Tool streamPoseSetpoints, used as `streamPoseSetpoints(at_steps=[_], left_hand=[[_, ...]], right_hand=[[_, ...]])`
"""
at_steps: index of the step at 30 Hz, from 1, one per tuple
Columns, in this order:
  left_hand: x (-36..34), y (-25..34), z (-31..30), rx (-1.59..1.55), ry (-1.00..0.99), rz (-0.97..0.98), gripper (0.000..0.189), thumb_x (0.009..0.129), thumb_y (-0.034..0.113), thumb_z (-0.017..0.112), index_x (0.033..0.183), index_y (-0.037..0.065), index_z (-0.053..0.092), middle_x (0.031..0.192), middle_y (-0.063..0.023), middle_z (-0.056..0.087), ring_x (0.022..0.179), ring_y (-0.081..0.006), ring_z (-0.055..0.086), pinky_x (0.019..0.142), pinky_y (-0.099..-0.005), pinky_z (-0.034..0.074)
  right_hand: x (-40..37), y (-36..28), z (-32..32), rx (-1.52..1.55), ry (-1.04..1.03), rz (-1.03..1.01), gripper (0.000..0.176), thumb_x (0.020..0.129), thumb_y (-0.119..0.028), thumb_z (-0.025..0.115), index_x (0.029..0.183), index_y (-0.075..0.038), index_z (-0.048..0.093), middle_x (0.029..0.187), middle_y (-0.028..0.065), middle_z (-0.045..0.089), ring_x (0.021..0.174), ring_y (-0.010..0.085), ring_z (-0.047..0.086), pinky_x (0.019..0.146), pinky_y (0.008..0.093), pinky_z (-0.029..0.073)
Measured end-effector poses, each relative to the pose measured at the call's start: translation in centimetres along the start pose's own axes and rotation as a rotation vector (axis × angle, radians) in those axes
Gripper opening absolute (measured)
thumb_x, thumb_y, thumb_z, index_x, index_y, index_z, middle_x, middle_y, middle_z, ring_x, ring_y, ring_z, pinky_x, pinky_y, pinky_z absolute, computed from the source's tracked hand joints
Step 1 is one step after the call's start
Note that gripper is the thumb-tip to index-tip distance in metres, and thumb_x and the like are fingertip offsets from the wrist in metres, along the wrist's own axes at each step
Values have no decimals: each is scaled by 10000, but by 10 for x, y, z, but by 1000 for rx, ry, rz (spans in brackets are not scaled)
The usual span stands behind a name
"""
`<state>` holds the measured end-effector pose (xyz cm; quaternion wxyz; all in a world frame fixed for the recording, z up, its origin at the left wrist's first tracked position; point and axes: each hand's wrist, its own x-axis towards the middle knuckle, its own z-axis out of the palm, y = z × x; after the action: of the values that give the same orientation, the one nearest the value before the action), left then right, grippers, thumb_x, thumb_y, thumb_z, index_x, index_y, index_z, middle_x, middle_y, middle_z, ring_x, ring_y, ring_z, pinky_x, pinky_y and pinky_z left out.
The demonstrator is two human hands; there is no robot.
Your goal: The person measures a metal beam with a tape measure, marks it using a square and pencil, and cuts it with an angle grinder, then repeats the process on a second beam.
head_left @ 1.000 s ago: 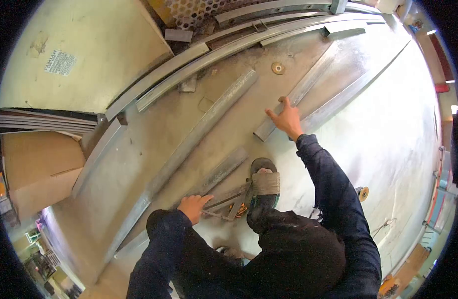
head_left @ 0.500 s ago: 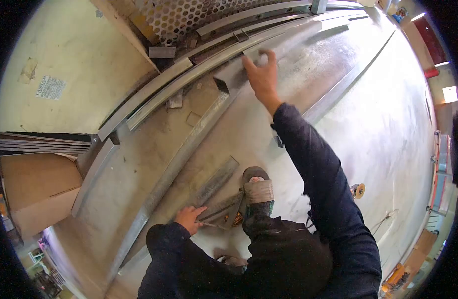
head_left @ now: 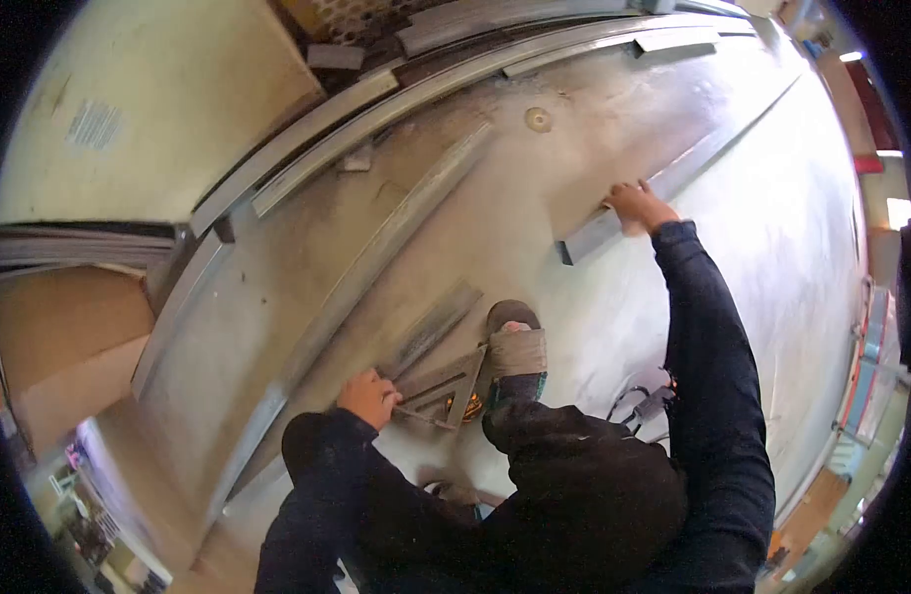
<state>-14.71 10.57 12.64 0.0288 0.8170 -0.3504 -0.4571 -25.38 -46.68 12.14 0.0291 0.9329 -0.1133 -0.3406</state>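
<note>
My right hand (head_left: 641, 206) is closed on a grey metal bar (head_left: 592, 236) near its dark open end; the bar runs away to the upper right. Low and left of centre, the fingers of my left hand (head_left: 369, 398) pinch the corner of a triangular metal frame (head_left: 438, 381). Beside that frame lies a short metal piece (head_left: 436, 325). A long metal bar (head_left: 352, 282) stretches diagonally across the surface, left of the short piece.
Long rails (head_left: 376, 119) and a pale panel (head_left: 149, 119) border the upper left. A cardboard box (head_left: 69, 317) is at the left. A round disc (head_left: 538, 120) lies at the upper middle. My sandalled foot (head_left: 515, 322) is near the triangular frame. A corded tool (head_left: 652, 404) sits by my right arm.
My right hand has moved right and down and closed on the right-hand bar. The bar formerly beneath it is gone from that spot, where the disc now shows. My left hand remains at the frame.
</note>
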Motion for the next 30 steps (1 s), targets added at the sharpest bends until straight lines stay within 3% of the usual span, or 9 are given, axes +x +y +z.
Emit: streamPoseSetpoints(at_steps=[3,12,13,20,21,23,25,28,30], left_hand=[[5,-17,23,-53,165,-5,237,830,314,736,992,141,719,991,-108,632,1014,-347,593,867,-473,480],[11,-14,21,-109,113,66,275,868,356,693,956,96,682,1018,-150,649,996,-386,598,879,-491,475],[13,-12,19,-114,118,64,275,868,356,693,956,96,682,1018,-150,649,996,-386,598,879,-491,475],[25,-7,28,-212,131,82,280,874,340,686,964,75,670,900,-170,669,908,-376,633,785,-501,494],[26,-10,30,-235,169,115,293,875,344,685,985,73,668,872,-173,668,892,-374,637,773,-502,495],[24,3,10,-281,121,53,306,879,328,690,1071,93,648,953,-164,666,958,-373,629,819,-494,497],[23,14,6,-332,72,-15,346,882,313,695,1157,114,628,1033,-156,665,1023,-372,621,865,-486,499],[25,25,2,-232,743,89,565,820,238,750,1306,50,532,1154,-215,601,1104,-415,564,989,-486,446],[35,31,-16,-145,950,166,667,775,223,788,1352,44,505,1263,-219,550,1189,-430,517,1050,-514,398]], right_hand=[[-2,-3,48,22,310,11,407,816,-18,565,1212,-106,608,1255,101,611,1295,283,509,1125,482,362],[-7,-18,-5,-98,221,-84,217,748,-28,623,948,-55,703,942,146,706,1013,345,665,901,422,526],[-2,-24,-13,-155,161,-123,257,810,-95,627,1056,-91,700,937,119,728,926,310,707,828,438,554],[34,-206,-86,-49,413,-504,238,767,-174,698,988,-97,656,878,103,704,840,300,701,709,421,545],[56,-232,-69,-8,656,-668,239,788,-165,683,1016,-96,653,873,79,711,817,287,711,685,405,550],[32,-300,-134,-42,196,-617,364,817,-209,692,1157,-90,637,1039,102,722,948,289,704,801,408,559],[56,-346,-98,170,609,-751,543,833,-280,703,1318,-76,570,1295,143,639,1169,296,628,996,425,500],[70,-330,-90,197,635,-849,670,843,-330,707,1415,-62,484,1471,167,490,1363,307,469,1148,462,359],[85,-287,-62,226,721,-725,545,899,-187,589,1416,-59,476,1478,170,479,1357,308,477,1118,461,399]])
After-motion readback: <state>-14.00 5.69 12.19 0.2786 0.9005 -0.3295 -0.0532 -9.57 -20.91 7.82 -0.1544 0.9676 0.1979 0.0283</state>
